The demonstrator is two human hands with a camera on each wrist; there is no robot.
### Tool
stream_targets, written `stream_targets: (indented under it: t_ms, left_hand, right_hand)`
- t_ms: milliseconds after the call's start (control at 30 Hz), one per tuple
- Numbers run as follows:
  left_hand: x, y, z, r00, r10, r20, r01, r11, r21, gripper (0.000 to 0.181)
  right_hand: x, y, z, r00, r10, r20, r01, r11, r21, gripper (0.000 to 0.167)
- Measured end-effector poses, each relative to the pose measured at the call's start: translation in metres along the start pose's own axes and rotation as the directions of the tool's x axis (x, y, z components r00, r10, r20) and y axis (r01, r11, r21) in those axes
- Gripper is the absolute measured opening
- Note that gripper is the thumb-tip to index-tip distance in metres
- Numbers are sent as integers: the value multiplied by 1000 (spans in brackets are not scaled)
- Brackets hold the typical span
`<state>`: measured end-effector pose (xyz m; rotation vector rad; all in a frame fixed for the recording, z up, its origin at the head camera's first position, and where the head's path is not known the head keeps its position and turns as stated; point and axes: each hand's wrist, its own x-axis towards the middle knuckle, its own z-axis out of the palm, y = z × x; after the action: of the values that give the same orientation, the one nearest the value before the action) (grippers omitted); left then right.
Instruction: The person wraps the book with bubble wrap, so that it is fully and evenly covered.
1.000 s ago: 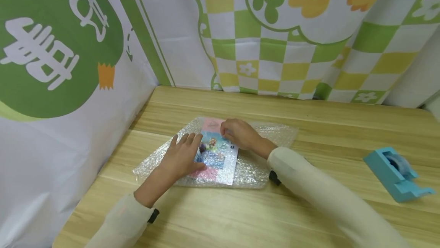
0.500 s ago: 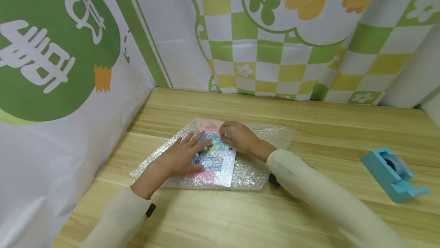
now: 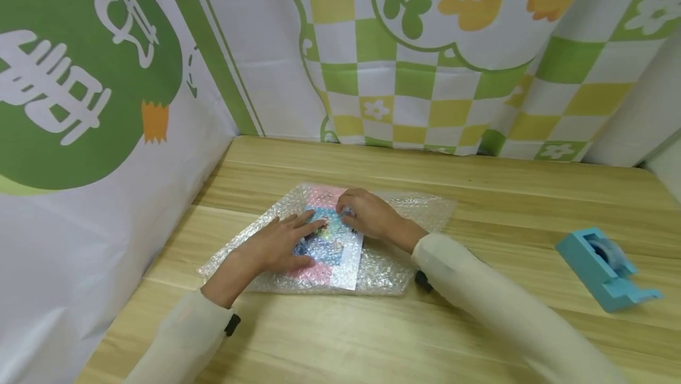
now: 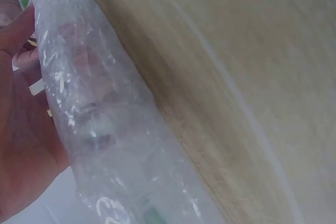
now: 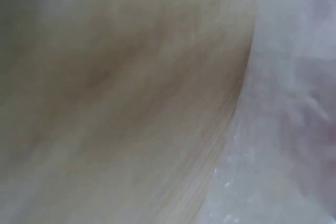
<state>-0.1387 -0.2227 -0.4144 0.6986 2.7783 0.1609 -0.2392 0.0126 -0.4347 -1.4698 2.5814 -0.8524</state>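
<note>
A booklet (image 3: 348,269) with a pink and blue cover lies under clear bubble wrap (image 3: 391,272) on the wooden table. My left hand (image 3: 276,245) rests on the wrap over the booklet's left part, fingers spread. At the upper right of the cover, my right hand (image 3: 369,214) has its fingers bent and pinches the wrap; the fingertips are partly hidden. In the left wrist view the left palm (image 4: 26,129) is beside the wrap (image 4: 105,108). The right wrist view shows wrap (image 5: 278,145) along its right side, blurred, and no fingers.
A blue tape dispenser (image 3: 606,269) with a roll of tape stands at the right of the table (image 3: 346,342). Behind the table hangs a green, yellow and white checked cloth (image 3: 415,77); a white and green printed sheet (image 3: 159,153) hangs at the left.
My left hand has shifted slightly down and left, its fingers now lying flatter across the cover. The right hand has stayed nearly in place, with its fingers slightly less tightly bent.
</note>
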Motion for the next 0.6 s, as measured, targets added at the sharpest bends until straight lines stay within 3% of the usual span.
stream_targets:
  t_ms: [267, 600]
  left_hand:
    - [0, 2, -2, 999, -30, 20, 32, 997, -71, 82]
    - [1, 2, -2, 999, -35, 22, 38, 993, -114, 84]
  right_hand:
    - [-21, 0, -10, 993, 111, -45, -113, 993, -28, 23]
    - [-54, 12, -32, 940, 280, -194, -286, 958, -2, 35]
